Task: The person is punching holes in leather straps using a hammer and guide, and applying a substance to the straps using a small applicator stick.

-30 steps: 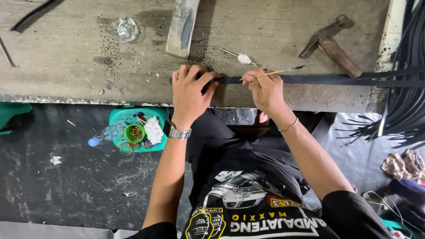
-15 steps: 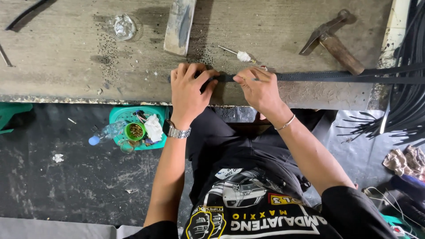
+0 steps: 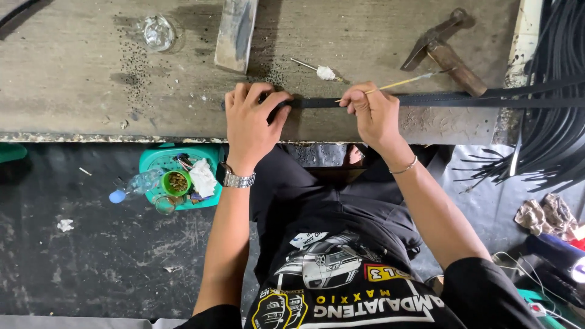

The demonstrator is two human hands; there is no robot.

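The left hand (image 3: 250,119) lies flat, fingers pressed down on the near end of a black strap (image 3: 426,100), pinning it to the workbench (image 3: 79,91) close to the front edge. The right hand (image 3: 375,113) pinches a thin yellow-handled brush (image 3: 396,83) between thumb and fingers, its knuckles resting on the strap. The strap's long axis runs parallel to the front edge, from the left hand out past the right edge, where it joins a bundle of black straps (image 3: 560,122). The brush points toward the right rear. Behind it lies a hammer (image 3: 442,45), a cotton swab (image 3: 323,72) and a wooden block (image 3: 234,30); a glass jar (image 3: 157,31) stands toward the left rear. Below the bench, a green tray (image 3: 152,161) holds 1 small cup (image 3: 177,181).
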